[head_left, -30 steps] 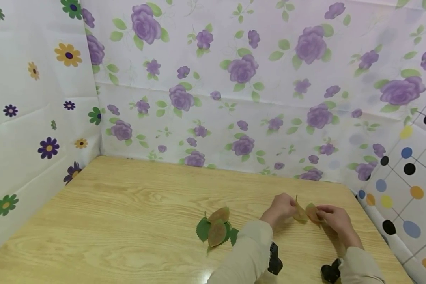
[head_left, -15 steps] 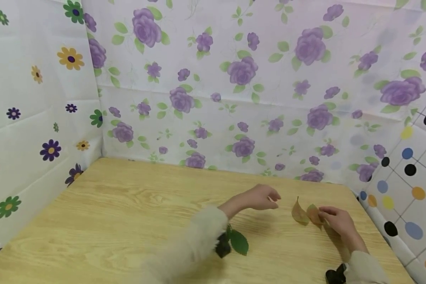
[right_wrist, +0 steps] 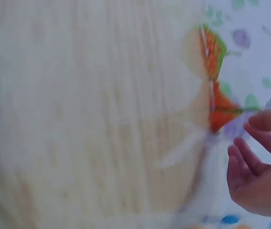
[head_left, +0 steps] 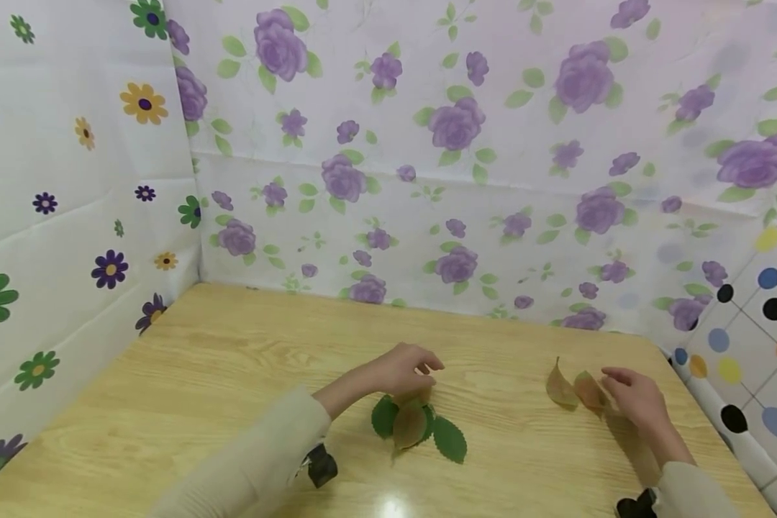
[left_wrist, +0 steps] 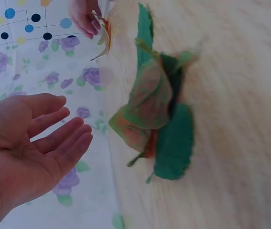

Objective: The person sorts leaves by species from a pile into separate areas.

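Since a second ago, my left hand [head_left: 401, 368] has swung from the yellowish leaf [head_left: 560, 388] to the leaf heap [head_left: 409, 426]; my right hand [head_left: 636, 399] has loosened from the browner leaf [head_left: 588, 390]. Across the head view, these two leaves lie side by side on the counter [head_left: 233, 388], lower right; I judge them laid out, with the heap at lower centre left to handle. My left arm reaches up from the lower left.

From the left wrist, that hand is empty at left, fingers loosely bent, apart from the central heap.

From the right wrist, my other hand sits lower right, thumb and fingers parted, gripping nothing; whether a fingertip touches the browner leaf, I cannot tell.
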`<move>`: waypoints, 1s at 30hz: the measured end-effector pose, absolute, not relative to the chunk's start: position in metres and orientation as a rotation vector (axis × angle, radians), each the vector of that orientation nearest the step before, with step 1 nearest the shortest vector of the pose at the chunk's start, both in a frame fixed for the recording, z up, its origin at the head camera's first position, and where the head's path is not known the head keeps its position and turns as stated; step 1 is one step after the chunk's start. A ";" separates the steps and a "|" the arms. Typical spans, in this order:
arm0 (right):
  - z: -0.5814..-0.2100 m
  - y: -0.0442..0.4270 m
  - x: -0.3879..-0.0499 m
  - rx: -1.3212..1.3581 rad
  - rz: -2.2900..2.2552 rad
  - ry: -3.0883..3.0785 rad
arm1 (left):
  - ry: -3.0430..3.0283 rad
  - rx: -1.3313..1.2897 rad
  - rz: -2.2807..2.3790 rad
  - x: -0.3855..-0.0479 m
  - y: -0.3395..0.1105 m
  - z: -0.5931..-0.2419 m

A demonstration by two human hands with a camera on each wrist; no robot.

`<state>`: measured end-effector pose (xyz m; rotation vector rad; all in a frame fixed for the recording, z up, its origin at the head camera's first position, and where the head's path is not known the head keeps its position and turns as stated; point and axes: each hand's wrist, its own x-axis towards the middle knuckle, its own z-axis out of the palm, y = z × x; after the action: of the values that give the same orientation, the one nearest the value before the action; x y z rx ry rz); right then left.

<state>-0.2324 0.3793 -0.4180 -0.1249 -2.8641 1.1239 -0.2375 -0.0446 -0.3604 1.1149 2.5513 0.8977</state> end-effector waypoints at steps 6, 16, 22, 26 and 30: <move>-0.391 0.340 -0.224 0.173 0.888 -2.787 | 2.557 1.112 0.976 -0.231 -0.061 -0.372; -0.377 0.245 -0.205 0.723 0.818 -2.676 | 2.584 1.033 1.078 -0.225 -0.079 -0.388; -0.383 0.196 -0.187 1.035 0.805 -2.671 | 2.582 1.000 1.117 -0.222 -0.085 -0.394; -0.392 0.170 -0.176 1.223 0.751 -2.698 | 2.584 0.967 1.137 -0.223 -0.083 -0.397; -0.400 0.152 -0.169 1.375 0.651 -2.691 | 2.584 0.933 1.142 -0.224 -0.080 -0.400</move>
<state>-0.1686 0.1516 -0.4000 1.3749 -2.6913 0.6512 -0.2242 -0.0801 -0.4003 0.9331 2.5841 1.1423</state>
